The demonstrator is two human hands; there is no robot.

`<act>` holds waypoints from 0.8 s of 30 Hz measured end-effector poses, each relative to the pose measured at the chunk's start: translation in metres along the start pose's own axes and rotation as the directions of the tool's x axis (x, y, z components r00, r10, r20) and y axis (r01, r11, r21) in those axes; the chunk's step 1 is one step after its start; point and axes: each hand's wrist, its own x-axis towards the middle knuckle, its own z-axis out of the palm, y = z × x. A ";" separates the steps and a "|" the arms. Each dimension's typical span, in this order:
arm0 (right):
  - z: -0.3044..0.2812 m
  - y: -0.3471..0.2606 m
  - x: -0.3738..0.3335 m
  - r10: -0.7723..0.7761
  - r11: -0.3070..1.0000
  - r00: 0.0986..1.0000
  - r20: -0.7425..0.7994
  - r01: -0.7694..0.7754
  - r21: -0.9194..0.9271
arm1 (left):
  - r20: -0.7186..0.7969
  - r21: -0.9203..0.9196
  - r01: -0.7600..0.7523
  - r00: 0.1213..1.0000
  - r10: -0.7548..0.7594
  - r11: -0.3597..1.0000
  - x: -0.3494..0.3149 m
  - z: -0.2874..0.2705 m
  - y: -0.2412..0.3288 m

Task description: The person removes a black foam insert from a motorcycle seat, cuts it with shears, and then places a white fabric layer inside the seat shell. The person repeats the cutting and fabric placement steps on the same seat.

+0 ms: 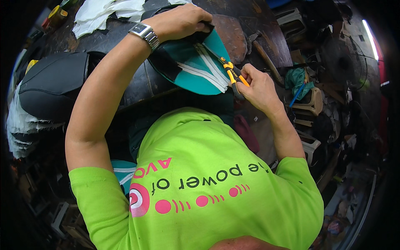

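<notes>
A teal fabric piece (200, 81) with white strips along its seams and black parts at its edges lies at the near edge of the dark table. My left hand (183, 21), a metal watch (144, 34) on its wrist, is closed on the black far edge of that piece, its fingertips partly hidden. In my right hand (259, 87) are pliers (234, 74) with yellow-orange and black handles. Their jaws point up and left over the teal fabric, beside a white strip. Whether the jaws grip anything is too small to tell.
Black padded panels (54, 83) are stacked at the left, with white fabric (104, 16) behind. A flat brown slab (230, 38) and a wooden handle (266, 60) lie right of the work. Further right stand a fan (342, 60) and a plastic stool (312, 102).
</notes>
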 end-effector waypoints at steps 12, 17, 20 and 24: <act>0.001 0.006 0.000 -0.083 0.996 0.991 -0.109 0.079 -0.044 | 0.069 0.065 0.010 0.998 -0.014 0.998 0.004 -0.004 0.006; -0.039 0.035 0.000 0.033 0.938 0.998 -0.058 -0.011 0.347 | -0.061 0.027 -0.156 0.986 0.158 0.987 -0.015 -0.015 0.013; -0.062 0.069 0.019 -0.025 0.859 0.981 -0.191 0.119 0.498 | -0.201 0.032 -0.083 0.976 0.087 0.996 -0.046 -0.015 0.036; -0.061 0.116 0.093 0.187 0.981 0.926 -0.329 -0.158 0.112 | -0.135 0.255 -0.064 0.986 0.101 0.965 -0.093 0.008 0.079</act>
